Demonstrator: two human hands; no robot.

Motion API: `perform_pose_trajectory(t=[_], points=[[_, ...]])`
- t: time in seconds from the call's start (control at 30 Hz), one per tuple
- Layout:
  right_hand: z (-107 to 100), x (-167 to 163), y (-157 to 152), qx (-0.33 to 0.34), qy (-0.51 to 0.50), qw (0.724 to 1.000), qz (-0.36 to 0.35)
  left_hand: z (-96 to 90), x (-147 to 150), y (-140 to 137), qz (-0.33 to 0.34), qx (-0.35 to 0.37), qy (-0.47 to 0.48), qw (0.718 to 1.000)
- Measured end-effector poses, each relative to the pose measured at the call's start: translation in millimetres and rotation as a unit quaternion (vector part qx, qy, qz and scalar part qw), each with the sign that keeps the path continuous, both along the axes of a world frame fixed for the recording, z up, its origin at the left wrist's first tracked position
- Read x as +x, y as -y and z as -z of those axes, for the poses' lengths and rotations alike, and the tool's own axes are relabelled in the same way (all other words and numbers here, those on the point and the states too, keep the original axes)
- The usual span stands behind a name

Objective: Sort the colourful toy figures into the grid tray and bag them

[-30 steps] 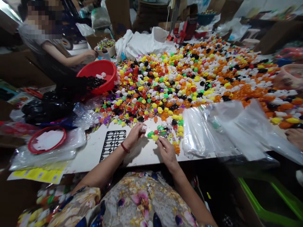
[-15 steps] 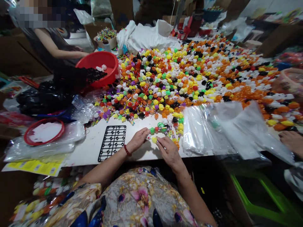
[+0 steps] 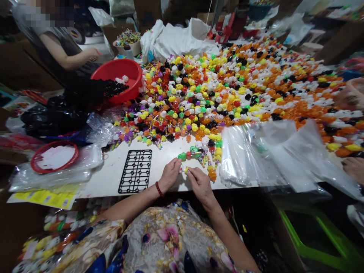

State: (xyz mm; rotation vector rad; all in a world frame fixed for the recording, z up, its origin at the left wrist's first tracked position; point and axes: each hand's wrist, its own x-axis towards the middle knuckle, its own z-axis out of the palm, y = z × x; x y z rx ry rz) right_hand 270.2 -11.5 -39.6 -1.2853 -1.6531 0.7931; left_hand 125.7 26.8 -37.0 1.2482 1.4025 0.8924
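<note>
My left hand point(image 3: 170, 173), with a dark red bead bracelet at the wrist, is closed on a small white toy head point(image 3: 181, 170) with red marks. Facing it, my right hand point(image 3: 202, 186) pinches a small yellow toy piece point(image 3: 186, 170). The two pieces are close together; whether they are joined I cannot tell. Just beyond my fingers lie a green toy head point(image 3: 182, 156) and a red one point(image 3: 188, 154) in a row. Several figures with shiny patterned stems are grouped to their right, among them an orange toy head point(image 3: 212, 174).
A black plastic grid point(image 3: 135, 171) lies left of my hands, clear plastic bags point(image 3: 241, 159) to the right. Behind spreads a large heap of coloured toy heads point(image 3: 227, 87). A red tub point(image 3: 133, 76) and a red basket point(image 3: 54, 157) stand left. A co-worker point(image 3: 59, 49) is behind the tub.
My hands have shifted slightly down, still holding the small white and yellow pieces. The view has moved a little. The co-worker's hand has lifted away from the red tub.
</note>
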Motion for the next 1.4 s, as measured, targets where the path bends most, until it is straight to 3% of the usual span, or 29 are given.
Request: perform_pose_trajectory(t=[0.2, 0.33, 0.47, 0.57, 0.63, 0.77, 0.9, 1.03, 1.27, 1.4], points=[[3, -15, 6, 0.03, 0.026, 0.999, -0.005, 4.3, 2, 8, -0.022, 0.011, -0.036, 0.999], [13, -1, -9, 0.019, 0.043, 0.999, -0.017, 0.7, -3, -3, 0.046, 0.041, -0.066, 0.996], [24, 30, -32, 0.062, 0.112, 0.986, 0.102, -4.7, -5, -38, 0.085, 0.085, -0.18, 0.976], [27, 43, -43, 0.127, 0.21, 0.949, 0.196, -7.4, -1, -76, 0.071, 0.125, -0.3, 0.943], [27, 41, -44, 0.155, 0.265, 0.928, 0.212, -8.4, 5, -102, 0.07, 0.177, -0.376, 0.907], [32, 22, -38, 0.182, 0.318, 0.917, 0.157, -9.4, 17, -140, 0.096, 0.224, -0.488, 0.838], [39, 11, -37, 0.185, 0.321, 0.921, 0.122, -7.1, 20, -146, 0.137, 0.233, -0.525, 0.807], [38, 11, -47, 0.192, 0.307, 0.926, 0.11, 1.7, 14, -128, 0.131, 0.208, -0.529, 0.812], [30, -3, -87, 0.175, 0.338, 0.924, 0.049, 10.4, -2, -114, 0.158, 0.206, -0.434, 0.863], [24, -8, -109, 0.123, 0.355, 0.927, 0.0, 8.1, -5, -110, 0.185, 0.202, -0.37, 0.888]])
